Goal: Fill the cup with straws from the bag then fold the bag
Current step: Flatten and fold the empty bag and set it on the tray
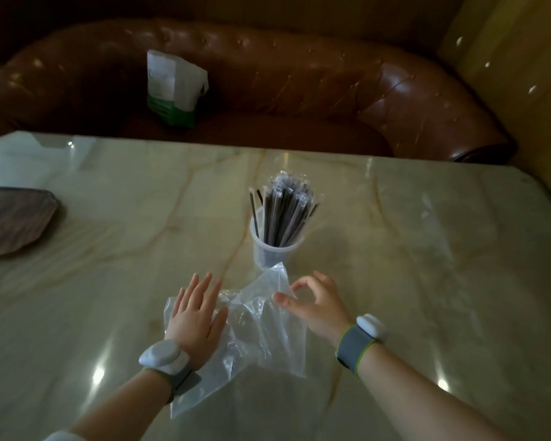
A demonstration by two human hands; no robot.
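A clear plastic cup (272,253) stands upright on the marble table, packed with several dark wrapped straws (283,211) that lean and stick out above its rim. Just in front of it a clear plastic bag (261,332) lies crumpled on the table, one corner rising toward the cup's base. My left hand (194,316) lies flat, fingers spread, pressing on the bag's left part. My right hand (315,302) pinches the bag's upper right edge between thumb and forefinger. Both wrists carry grey bands with white devices.
The glossy marble table (427,281) spreads wide around the bag. A brownish cushion-like object (13,221) lies at the left edge. Behind the table stands a brown leather sofa (299,84) with a white and green bag (172,87) on its seat.
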